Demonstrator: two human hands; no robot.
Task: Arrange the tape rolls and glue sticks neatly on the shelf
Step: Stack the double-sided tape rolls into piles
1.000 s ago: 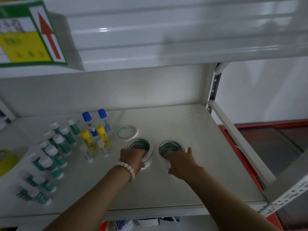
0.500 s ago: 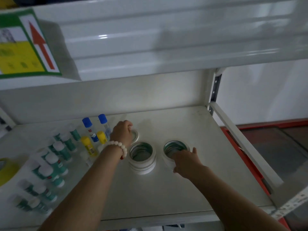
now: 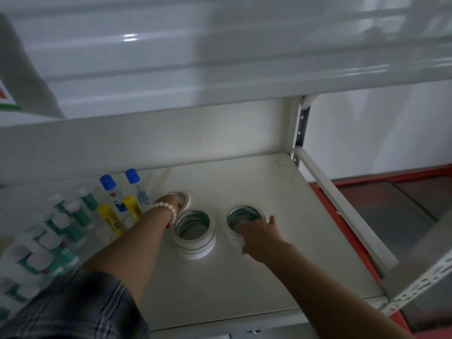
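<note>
On the white shelf two stacks of white tape rolls stand side by side. The middle stack is free of both hands. My right hand grips the near side of the right stack. My left hand, with a white bead bracelet at the wrist, reaches behind the middle stack and holds the single thin tape roll lying flat there. To the left stand glue sticks: two blue-capped, two yellow, and several green with white caps.
The upper shelf hangs low over the work area. A steel upright and a side rail bound the shelf on the right. Beyond them lies a red-edged floor. Bare shelf surface spreads right of the stacks.
My left hand left the middle stack and moved back to the single thin roll, where it now rests. My right hand stays on the right stack. The camera shifted closer.
</note>
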